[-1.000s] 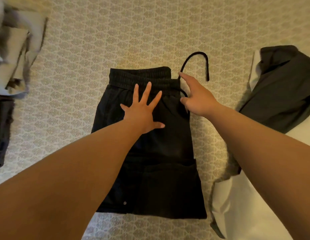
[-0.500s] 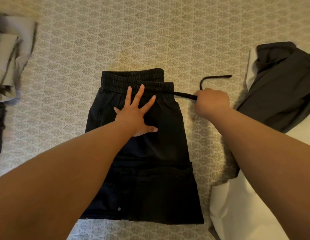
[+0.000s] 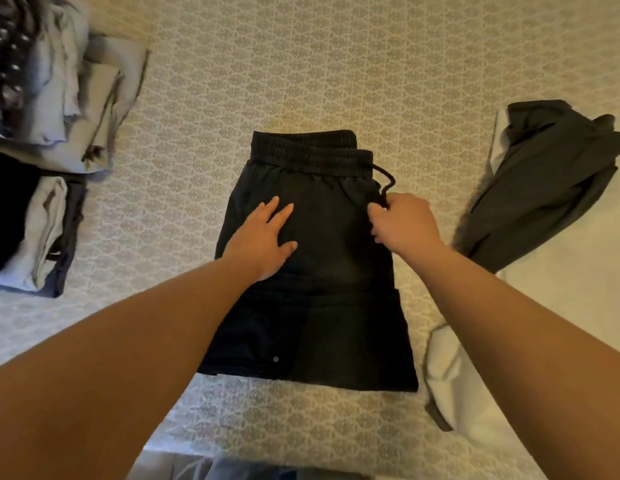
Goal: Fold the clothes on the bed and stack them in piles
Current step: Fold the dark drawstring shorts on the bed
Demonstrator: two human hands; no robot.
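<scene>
A: What surface is shown, and where is the work item located?

B: A bed (image 3: 336, 71) covered with a patterned spread is shown. Black shorts (image 3: 315, 271) are laid flat at its centre, folded in half lengthwise, with the waistband at the far end.

A: How are the hands positioned?

B: The left hand (image 3: 263, 240) is pressed flat on the fabric, its fingers extended. The drawstring (image 3: 386, 183) is pinched by the curled fingers of the right hand (image 3: 402, 225) at the right edge of the shorts, just below the waistband.

A: Which step is judged to be in hand?

B: The loose cord is being tidied onto the garment. A crosswise fold is judged to be still required, for which the cord must be tucked in and the fabric held smooth.

A: What else is present, and is anything obstructing?

B: Folded piles (image 3: 59, 143) are stacked at the left, well apart from the shorts. A dark grey garment (image 3: 544, 181) is draped over white fabric (image 3: 561, 323) at the right, not yet folded. Nothing is seen between the shorts and the piles.
</scene>
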